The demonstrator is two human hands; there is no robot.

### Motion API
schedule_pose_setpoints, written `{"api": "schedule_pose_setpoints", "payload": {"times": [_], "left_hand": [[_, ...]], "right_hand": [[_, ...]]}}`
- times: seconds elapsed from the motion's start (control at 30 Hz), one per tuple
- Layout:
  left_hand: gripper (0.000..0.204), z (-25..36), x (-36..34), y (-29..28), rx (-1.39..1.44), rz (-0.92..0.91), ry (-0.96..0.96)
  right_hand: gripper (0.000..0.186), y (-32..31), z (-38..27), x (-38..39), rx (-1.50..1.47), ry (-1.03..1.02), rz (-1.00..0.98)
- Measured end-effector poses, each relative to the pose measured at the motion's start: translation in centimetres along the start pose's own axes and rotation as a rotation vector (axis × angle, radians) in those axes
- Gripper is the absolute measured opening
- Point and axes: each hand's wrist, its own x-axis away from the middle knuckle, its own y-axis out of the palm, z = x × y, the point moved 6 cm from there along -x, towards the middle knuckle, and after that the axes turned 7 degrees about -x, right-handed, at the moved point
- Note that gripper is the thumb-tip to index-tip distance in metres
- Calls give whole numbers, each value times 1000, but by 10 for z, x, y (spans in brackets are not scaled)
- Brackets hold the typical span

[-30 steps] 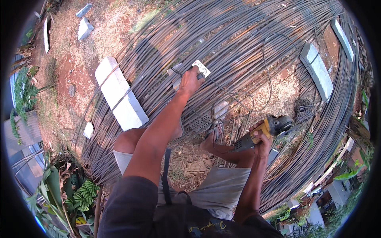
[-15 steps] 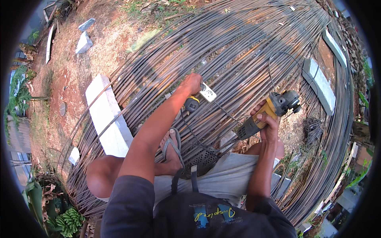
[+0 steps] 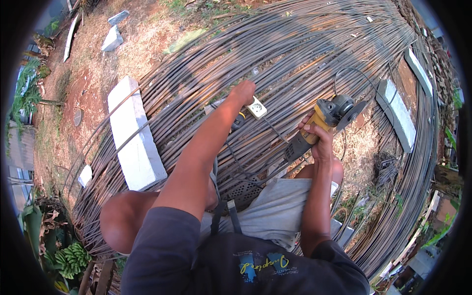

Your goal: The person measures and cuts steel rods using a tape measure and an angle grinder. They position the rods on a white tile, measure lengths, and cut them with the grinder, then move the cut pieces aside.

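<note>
Red soil strewn with dry straw forms the ground (image 3: pixel 91 91), carrying a broad spread of steel reinforcing rods (image 3: pixel 295 49) right of the long white block (image 3: pixel 133 132); a few rods cross over that block. Right of the block, a tape measure (image 3: pixel 238 122) lies on the rods; farther right is an extension socket (image 3: pixel 256 107), its contact with them unclear. Beyond the block lie two stone chunks (image 3: pixel 112 39); left of its near end, a white chip (image 3: pixel 85 175).

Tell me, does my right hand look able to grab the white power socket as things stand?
Probably not: your right hand is wrapped around the angle grinder, and your left hand is right at the edge of the white power socket.
</note>
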Motion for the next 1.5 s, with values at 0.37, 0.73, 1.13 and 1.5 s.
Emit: {"api": "schedule_pose_setpoints", "payload": {"times": [0.37,0.73,1.13,1.5], "left_hand": [[21,-4,0,17,-7,36,135],[30,7,-4,15,95,92,69],[24,32,14,32,81,117,46],[52,142,18,-19,266,50,227]], "right_hand": [[39,-23,2,-10,13,-24,92],[42,-66,-14,-18,-33,-111,170],[36,-92,-11,8,-19,-53,330],[29,-107,-2,-10,98,-92,430]]}}
